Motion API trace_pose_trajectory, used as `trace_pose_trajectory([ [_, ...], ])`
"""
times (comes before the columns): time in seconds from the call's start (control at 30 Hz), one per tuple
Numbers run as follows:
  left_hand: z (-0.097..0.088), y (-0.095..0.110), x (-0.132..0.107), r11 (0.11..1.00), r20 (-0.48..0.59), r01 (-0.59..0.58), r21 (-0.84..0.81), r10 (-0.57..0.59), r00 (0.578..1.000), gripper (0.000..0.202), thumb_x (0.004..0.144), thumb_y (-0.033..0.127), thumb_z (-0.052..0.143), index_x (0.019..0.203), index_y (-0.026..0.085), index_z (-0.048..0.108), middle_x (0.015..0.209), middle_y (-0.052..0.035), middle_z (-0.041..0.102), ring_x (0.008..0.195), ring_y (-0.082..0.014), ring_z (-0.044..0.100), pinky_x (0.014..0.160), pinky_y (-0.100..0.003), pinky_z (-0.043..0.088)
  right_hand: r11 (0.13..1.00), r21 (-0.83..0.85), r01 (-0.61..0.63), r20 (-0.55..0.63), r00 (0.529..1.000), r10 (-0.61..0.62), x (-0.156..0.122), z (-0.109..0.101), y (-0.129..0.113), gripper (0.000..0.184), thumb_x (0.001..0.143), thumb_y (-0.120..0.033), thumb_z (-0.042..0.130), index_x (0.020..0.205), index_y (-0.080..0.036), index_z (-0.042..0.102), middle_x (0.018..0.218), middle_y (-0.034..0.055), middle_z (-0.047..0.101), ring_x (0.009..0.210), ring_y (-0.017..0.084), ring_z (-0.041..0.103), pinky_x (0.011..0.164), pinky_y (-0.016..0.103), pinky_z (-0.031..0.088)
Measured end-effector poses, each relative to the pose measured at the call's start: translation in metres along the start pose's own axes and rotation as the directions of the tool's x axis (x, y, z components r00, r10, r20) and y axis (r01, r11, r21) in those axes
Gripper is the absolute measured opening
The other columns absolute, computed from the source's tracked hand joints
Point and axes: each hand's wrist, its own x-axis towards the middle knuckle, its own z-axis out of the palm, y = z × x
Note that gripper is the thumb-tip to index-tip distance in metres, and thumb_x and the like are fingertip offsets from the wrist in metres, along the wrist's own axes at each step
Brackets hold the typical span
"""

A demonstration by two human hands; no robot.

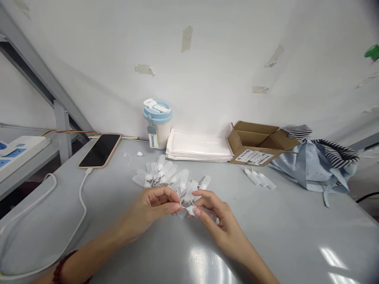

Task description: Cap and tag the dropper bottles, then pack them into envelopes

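Note:
My left hand [149, 211] and my right hand [216, 221] meet in front of me above a grey table [260, 232]. The left fingertips pinch a thin, shiny strand [184, 207], which runs across to the right fingertips. My right hand grips a small white tag [191, 210] at that strand's end. Just beyond both hands lies a heap of small translucent plastic tags [161, 173], joined by thin loops and touching my fingers' far side. Fingers hide part of the tag, so its exact shape cannot be seen.
A smaller row of tags [257, 177] lies by an open cardboard box [254, 144]. Behind are a stack of white mailers [198, 146], a blue-lidded tumbler [158, 125], and a blue cloth bag [314, 165]. A charging phone [100, 150] and its white cable [83, 201] lie left.

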Motion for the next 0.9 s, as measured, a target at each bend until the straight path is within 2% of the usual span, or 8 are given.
trace_pose_trajectory([
  [0.13, 0.0004, -0.0014, -0.0014, 1.000, -0.001, 0.012, 0.002, -0.012, 1.000, 0.006, 0.081, 0.026, 0.065, 0.078, 0.021, 0.067, 0.065, -0.0008, 0.068, 0.068, -0.0181, 0.067, 0.064, -0.031, 0.054, 0.999, -0.004, -0.034, 0.006, 0.999, 0.034, 0.0001, -0.0013, 0.0009, 0.025, 0.093, -0.036, 0.048, 0.116, -0.027, 0.053, 0.091, 0.0018, 0.068, 0.089, 0.018, 0.062, 0.061, 0.022, 0.044],
  [0.33, 0.0004, -0.0044, -0.0014, 0.998, -0.024, 0.010, -0.055, -0.011, 1.000, 0.004, 0.079, 0.025, 0.066, 0.078, 0.022, 0.068, 0.066, -0.0003, 0.069, 0.069, -0.0183, 0.068, 0.067, -0.032, 0.055, 0.996, 0.084, -0.007, 0.039, 0.999, 0.004, 0.0012, -0.0020, -0.0005, 0.023, 0.095, -0.034, 0.047, 0.115, -0.026, 0.053, 0.088, 0.0008, 0.068, 0.087, 0.016, 0.062, 0.068, 0.023, 0.045],
  [0.57, 0.0017, -0.0029, -0.0034, 0.988, -0.016, 0.089, -0.123, -0.092, 0.996, 0.005, 0.079, 0.027, 0.067, 0.079, 0.023, 0.070, 0.068, 0.0008, 0.069, 0.074, -0.0179, 0.070, 0.073, -0.031, 0.055, 0.994, 0.101, -0.033, 0.047, 0.998, 0.029, 0.0006, -0.0032, -0.0004, 0.022, 0.094, -0.034, 0.048, 0.115, -0.028, 0.054, 0.090, 0.0002, 0.067, 0.088, 0.016, 0.061, 0.070, 0.024, 0.045],
  [0.73, 0.0019, -0.0027, -0.0041, 0.984, -0.022, 0.093, -0.149, -0.097, 0.995, 0.003, 0.078, 0.025, 0.069, 0.077, 0.023, 0.070, 0.064, 0.0023, 0.068, 0.073, -0.0172, 0.069, 0.073, -0.030, 0.053, 0.992, 0.120, -0.039, 0.052, 0.998, 0.033, 0.0015, -0.0027, 0.0000, 0.022, 0.095, -0.034, 0.047, 0.116, -0.028, 0.053, 0.090, 0.0004, 0.066, 0.090, 0.016, 0.061, 0.073, 0.026, 0.044],
  [0.9, 0.0020, 0.0009, -0.0041, 0.983, -0.020, 0.123, -0.137, -0.127, 0.992, 0.005, 0.077, 0.026, 0.070, 0.078, 0.021, 0.070, 0.068, 0.0015, 0.070, 0.071, -0.0153, 0.067, 0.074, -0.027, 0.052, 0.987, 0.159, -0.024, 0.061, 0.998, 0.015, 0.0000, -0.0013, 0.0013, 0.024, 0.095, -0.037, 0.047, 0.117, -0.029, 0.052, 0.088, -0.0006, 0.065, 0.087, 0.016, 0.060, 0.076, 0.027, 0.044],
])
